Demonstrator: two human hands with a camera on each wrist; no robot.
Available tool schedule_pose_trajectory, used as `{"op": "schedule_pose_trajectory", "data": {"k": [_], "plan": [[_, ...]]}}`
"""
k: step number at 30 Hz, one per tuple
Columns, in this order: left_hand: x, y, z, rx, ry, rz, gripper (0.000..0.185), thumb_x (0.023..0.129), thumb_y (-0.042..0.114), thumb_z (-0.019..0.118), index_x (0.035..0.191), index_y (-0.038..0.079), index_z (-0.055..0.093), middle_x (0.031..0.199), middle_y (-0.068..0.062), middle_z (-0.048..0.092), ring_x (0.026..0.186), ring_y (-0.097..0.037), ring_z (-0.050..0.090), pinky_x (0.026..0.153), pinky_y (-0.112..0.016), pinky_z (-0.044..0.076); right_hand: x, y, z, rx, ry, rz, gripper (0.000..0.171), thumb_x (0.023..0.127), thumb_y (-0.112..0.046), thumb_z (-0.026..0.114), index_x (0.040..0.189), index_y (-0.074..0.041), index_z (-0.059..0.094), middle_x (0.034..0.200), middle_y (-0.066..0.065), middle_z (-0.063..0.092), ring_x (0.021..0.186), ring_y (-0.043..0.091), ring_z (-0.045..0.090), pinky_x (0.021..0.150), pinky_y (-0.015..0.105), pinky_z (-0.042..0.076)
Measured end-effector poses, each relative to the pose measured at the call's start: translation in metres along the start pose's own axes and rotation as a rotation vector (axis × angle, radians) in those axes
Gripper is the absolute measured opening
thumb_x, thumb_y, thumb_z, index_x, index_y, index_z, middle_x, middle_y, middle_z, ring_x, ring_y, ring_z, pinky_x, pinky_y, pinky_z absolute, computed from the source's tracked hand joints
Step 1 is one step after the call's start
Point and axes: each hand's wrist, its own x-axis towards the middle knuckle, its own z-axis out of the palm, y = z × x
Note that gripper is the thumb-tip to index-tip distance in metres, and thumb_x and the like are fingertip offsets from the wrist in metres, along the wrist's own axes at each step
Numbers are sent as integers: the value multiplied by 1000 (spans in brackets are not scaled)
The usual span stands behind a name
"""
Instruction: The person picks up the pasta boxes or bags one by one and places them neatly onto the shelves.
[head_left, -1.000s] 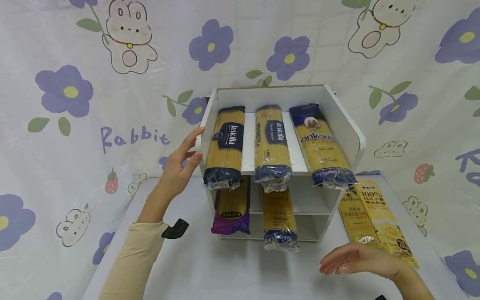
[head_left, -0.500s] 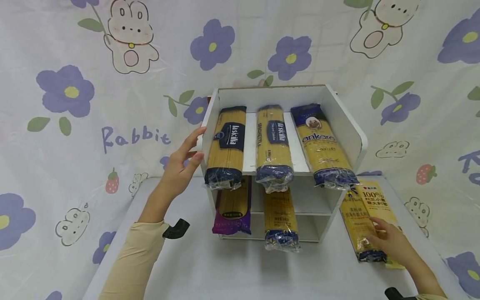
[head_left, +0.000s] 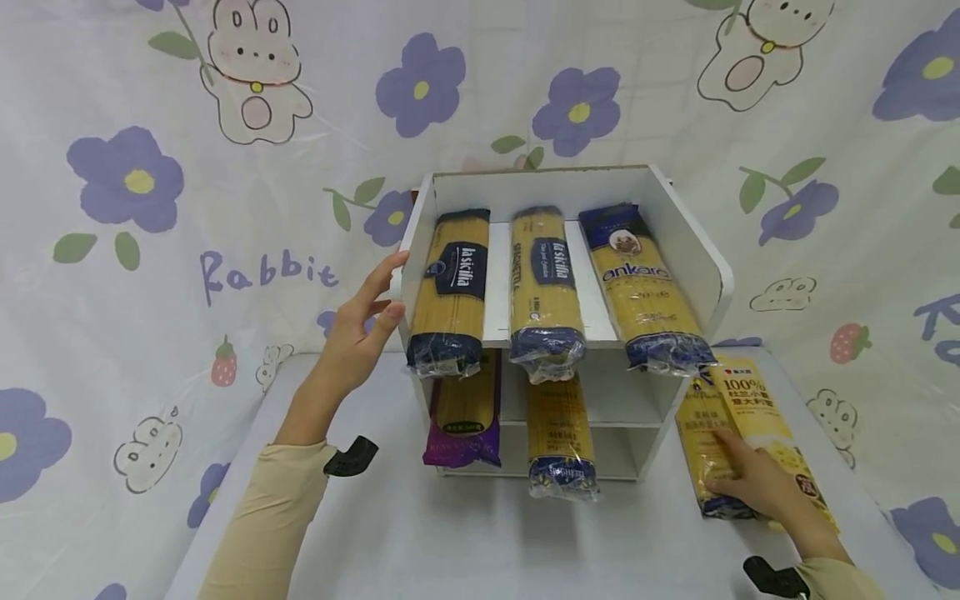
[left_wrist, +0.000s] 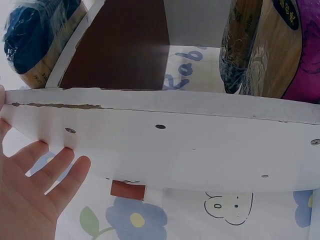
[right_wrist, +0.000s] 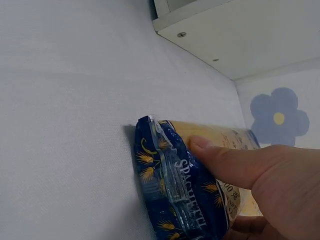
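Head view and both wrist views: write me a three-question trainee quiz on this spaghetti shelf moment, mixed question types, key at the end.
1. True or false: the right hand grips a spaghetti packet lying on the table.
2. How many packets lie on the top tier of the white shelf unit?
3. The left hand rests on: A) the unit's side panel, B) a packet, C) the table.

Key: 1 true; 2 three; 3 A.

Staged home set: rabbit-print backdrop, white table.
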Motion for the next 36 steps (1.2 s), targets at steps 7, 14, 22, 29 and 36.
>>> {"op": "schedule_pose_trajectory", "data": {"k": [7,14,22,29,36], "plan": [[0,2,-1,8,-2,-18,53,104,40,47,154,34,32,161,6,34,143,-34,42,108,-54,47,2,-7,-5,14,-34,19,97,82,-40,78,150,5,26,128,46,50,102,52,60,83,63,49],[-1,2,-1,7,0,-8,53,104,38,47,155,32,32,162,6,34,144,-34,41,108,-54,47,6,-9,-6,38,-79,59,98,81,-38,80,153,-1,24,138,45,41,107,53,57,86,65,48],[0,2,0,1,-9,-11,53,104,35,48,155,33,32,162,6,34,144,-33,41,108,-54,47,6,-3,-4,185,-95,-32,98,81,-32,81,153,-3,21,149,44,24,124,63,42,94,73,41],[0,0,0,3,-12,-11,53,104,37,47,154,33,32,162,6,34,145,-33,41,108,-54,46,3,8,10,492,-132,-60,93,88,-22,74,156,-4,13,156,39,10,132,60,32,101,71,37],[0,-1,0,-3,-8,-6,53,104,38,47,154,33,32,161,7,34,145,-33,41,108,-54,46,-2,12,0,660,-235,-7,88,97,-25,61,160,-18,0,160,35,1,124,30,49,96,36,46]]}}
